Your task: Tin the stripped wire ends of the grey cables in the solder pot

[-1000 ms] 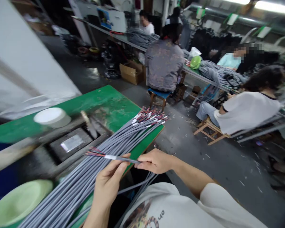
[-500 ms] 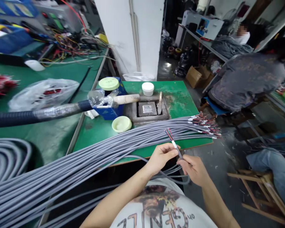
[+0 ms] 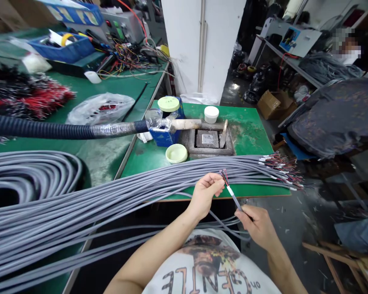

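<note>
My right hand grips a grey cable just below its stripped end. A white sleeve sits where the grey jacket stops, and thin red, black and other coloured wires fan out above it. My left hand is closed, thumb against forefinger, at those wires. Behind both hands, a thick bundle of grey cables runs across the green bench; its stripped ends with white sleeves lie at the right.
Beyond the bundle is a square solder pot with a flat stick leaning in it. A hose nozzle, white tub and pale green dish surround it. Coiled cable lies left. A person sits at right.
My left hand has moved from the sleeve and jacket up to the bare wires. My right hand still holds the cable. The view has swung left.
</note>
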Action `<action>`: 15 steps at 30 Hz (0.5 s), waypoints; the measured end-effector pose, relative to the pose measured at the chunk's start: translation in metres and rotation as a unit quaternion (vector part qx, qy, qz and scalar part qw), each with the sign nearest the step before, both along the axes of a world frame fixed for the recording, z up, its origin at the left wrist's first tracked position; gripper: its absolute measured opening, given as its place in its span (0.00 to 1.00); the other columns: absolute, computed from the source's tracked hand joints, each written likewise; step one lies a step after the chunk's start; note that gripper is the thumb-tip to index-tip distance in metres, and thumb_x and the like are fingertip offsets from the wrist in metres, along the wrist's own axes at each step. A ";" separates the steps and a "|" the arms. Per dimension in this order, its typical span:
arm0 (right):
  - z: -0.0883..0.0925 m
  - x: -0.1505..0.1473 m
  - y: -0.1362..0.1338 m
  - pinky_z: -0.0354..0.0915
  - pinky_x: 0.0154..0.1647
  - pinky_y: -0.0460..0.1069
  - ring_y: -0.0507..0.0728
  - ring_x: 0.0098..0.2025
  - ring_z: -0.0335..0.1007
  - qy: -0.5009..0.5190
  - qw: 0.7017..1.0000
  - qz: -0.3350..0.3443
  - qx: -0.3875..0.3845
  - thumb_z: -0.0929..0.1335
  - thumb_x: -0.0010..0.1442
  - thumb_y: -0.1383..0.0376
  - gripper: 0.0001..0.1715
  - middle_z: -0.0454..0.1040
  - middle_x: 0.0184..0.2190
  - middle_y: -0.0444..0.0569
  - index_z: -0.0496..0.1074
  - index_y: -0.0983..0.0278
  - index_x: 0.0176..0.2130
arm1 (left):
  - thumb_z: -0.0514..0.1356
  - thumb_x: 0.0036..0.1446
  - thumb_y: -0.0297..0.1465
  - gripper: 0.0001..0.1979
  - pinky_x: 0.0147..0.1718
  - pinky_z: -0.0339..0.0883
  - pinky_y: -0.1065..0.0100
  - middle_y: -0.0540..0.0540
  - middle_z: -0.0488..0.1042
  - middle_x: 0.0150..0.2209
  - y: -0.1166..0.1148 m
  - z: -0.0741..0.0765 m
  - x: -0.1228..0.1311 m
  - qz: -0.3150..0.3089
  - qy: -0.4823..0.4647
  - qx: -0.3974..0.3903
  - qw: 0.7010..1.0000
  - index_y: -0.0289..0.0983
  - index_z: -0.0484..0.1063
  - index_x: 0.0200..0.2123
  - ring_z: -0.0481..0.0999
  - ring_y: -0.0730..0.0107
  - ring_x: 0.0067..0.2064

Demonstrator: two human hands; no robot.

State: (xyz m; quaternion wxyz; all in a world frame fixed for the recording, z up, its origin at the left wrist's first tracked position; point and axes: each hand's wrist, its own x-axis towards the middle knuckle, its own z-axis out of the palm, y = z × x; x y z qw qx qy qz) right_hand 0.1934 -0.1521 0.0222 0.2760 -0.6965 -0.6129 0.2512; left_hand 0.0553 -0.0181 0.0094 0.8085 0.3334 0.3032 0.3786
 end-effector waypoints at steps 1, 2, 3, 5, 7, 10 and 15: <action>0.000 0.000 0.000 0.51 0.25 0.45 0.48 0.21 0.55 -0.006 1.000 0.003 0.004 0.61 0.64 0.60 0.22 0.59 0.16 0.40 0.59 0.63 0.21 | 0.68 0.46 0.34 0.11 0.22 0.53 0.75 0.53 0.69 0.22 0.000 0.000 0.000 0.002 -0.001 0.000 1.000 0.34 0.71 0.30 0.62 0.82 0.21; 0.000 -0.001 0.001 0.51 0.25 0.45 0.48 0.21 0.55 -0.010 1.000 0.005 0.008 0.61 0.64 0.60 0.22 0.59 0.16 0.40 0.59 0.63 0.20 | 0.68 0.46 0.34 0.12 0.22 0.53 0.75 0.53 0.69 0.22 0.000 0.000 -0.001 0.003 -0.001 0.002 1.000 0.34 0.71 0.30 0.61 0.82 0.21; 0.000 -0.001 0.001 0.51 0.25 0.45 0.48 0.21 0.55 -0.015 1.000 0.007 0.011 0.61 0.64 0.60 0.22 0.59 0.16 0.40 0.59 0.63 0.20 | 0.68 0.46 0.34 0.12 0.21 0.53 0.75 0.53 0.69 0.22 0.000 0.000 -0.001 0.003 -0.001 0.004 1.000 0.34 0.71 0.29 0.61 0.82 0.21; 0.000 -0.002 0.002 0.51 0.25 0.45 0.48 0.21 0.55 -0.020 1.000 0.012 0.016 0.61 0.64 0.61 0.22 0.59 0.17 0.40 0.59 0.63 0.20 | 0.68 0.46 0.34 0.12 0.21 0.53 0.75 0.53 0.69 0.22 0.000 0.000 -0.002 0.003 0.001 0.006 1.000 0.34 0.71 0.29 0.61 0.82 0.20; 0.000 -0.003 0.002 0.51 0.26 0.45 0.48 0.21 0.55 -0.026 0.999 0.014 0.020 0.61 0.65 0.61 0.22 0.58 0.17 0.40 0.58 0.63 0.21 | 0.68 0.46 0.34 0.12 0.21 0.53 0.75 0.53 0.69 0.22 0.000 -0.001 -0.003 0.002 0.005 0.003 1.000 0.34 0.72 0.30 0.61 0.82 0.20; -0.001 -0.003 0.003 0.50 0.26 0.46 0.48 0.22 0.54 -0.040 0.999 0.020 0.024 0.61 0.65 0.61 0.21 0.57 0.18 0.40 0.57 0.63 0.21 | 0.68 0.46 0.34 0.11 0.21 0.53 0.75 0.52 0.71 0.22 0.001 -0.003 -0.004 -0.002 0.009 -0.002 1.000 0.34 0.73 0.30 0.62 0.82 0.20; -0.002 -0.004 0.003 0.48 0.27 0.46 0.48 0.23 0.54 -0.073 0.997 0.029 0.023 0.61 0.65 0.61 0.22 0.57 0.19 0.40 0.56 0.63 0.21 | 0.68 0.46 0.34 0.11 0.21 0.54 0.76 0.51 0.71 0.22 0.005 -0.002 -0.006 -0.015 0.027 0.006 1.000 0.34 0.73 0.29 0.63 0.82 0.21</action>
